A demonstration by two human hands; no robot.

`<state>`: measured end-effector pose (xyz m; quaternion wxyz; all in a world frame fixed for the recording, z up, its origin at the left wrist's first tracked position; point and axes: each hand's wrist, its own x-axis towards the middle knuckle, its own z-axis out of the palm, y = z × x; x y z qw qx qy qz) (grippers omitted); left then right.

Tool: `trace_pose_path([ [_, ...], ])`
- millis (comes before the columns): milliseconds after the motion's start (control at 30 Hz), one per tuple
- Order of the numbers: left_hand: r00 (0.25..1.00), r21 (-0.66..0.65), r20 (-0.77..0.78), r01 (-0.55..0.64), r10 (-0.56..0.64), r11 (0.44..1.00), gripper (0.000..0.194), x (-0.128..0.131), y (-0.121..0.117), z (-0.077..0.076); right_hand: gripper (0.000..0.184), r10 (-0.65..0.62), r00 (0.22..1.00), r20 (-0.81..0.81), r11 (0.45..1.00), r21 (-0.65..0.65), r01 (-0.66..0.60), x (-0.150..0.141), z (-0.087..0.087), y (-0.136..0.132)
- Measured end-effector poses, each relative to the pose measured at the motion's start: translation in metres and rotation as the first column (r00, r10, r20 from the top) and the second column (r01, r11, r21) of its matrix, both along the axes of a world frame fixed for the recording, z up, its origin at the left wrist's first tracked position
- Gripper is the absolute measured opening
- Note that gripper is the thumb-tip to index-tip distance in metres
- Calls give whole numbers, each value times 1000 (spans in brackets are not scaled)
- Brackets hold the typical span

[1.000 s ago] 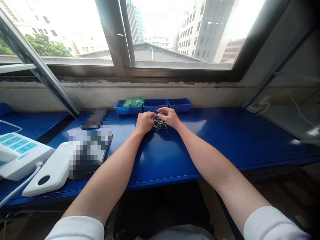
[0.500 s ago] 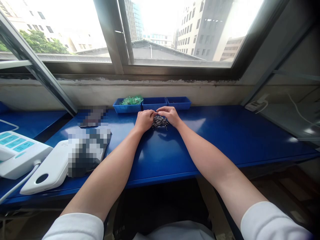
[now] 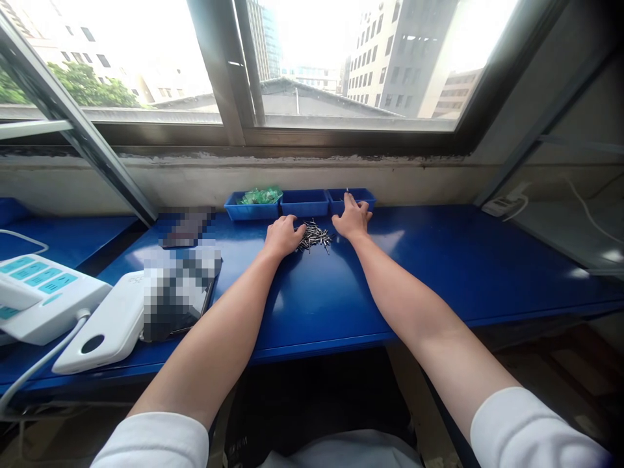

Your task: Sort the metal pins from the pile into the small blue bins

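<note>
A pile of small, thin metal pins point(image 3: 316, 236), silver and dark, lies on the blue tabletop point(image 3: 322, 305). My left hand point(image 3: 283, 235) rests at the pile's left edge, its thumb apart from the curled fingers and nearest to the pins. My right hand point(image 3: 351, 218) reaches over the front wall of the right blue bin point(image 3: 369, 197), fingers spread and thumb apart. A tiny shiny piece point(image 3: 348, 190) shows at its fingertips; whether it is touching them I cannot tell. The inside of that bin is partly hidden by the hand.
Left of it stand a middle blue bin point(image 3: 305, 203) and a left blue bin point(image 3: 251, 210) with green plastic bags point(image 3: 260, 195). A white power bank point(image 3: 100, 325), a power strip point(image 3: 43, 292) and blurred items lie at left. A window point(image 3: 341, 78) rises behind.
My right hand has moved from the pile, where it was close to my left hand, up and right to the right bin, and its fingers have spread. My left hand stays by the pile.
</note>
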<state>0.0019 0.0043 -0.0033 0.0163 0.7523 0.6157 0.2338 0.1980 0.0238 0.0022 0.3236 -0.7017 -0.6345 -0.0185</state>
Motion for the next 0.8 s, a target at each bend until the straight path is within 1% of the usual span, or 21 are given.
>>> trace_pose_path([
  [67,1000,-12,-6,-1,1,1000,45,0,-1,0,75,-40,998,43,996,-75,44,2,-2,3],
  [133,1000,-25,-9,4,-5,1000,45,1,-1,0,77,-53,996,75,989,-133,62,2,-3,5],
  [267,999,-59,-11,30,-31,998,48,-1,2,-3,81,-32,996,87,982,-182,47,1,-5,6],
  [467,989,-93,-24,141,-144,986,60,-2,7,-11,78,58,997,58,987,-156,-49,-8,-7,2],
  [633,982,-106,-73,164,-172,981,59,-1,4,-10,76,128,991,27,982,-145,-123,-15,-10,2],
  [733,980,-99,-89,170,-179,981,57,-1,3,-8,68,193,981,18,978,-80,-191,-20,-10,0],
  [800,977,-86,-102,179,-187,980,56,-1,3,-8,60,266,964,20,963,-44,-265,-26,-10,-2],
])
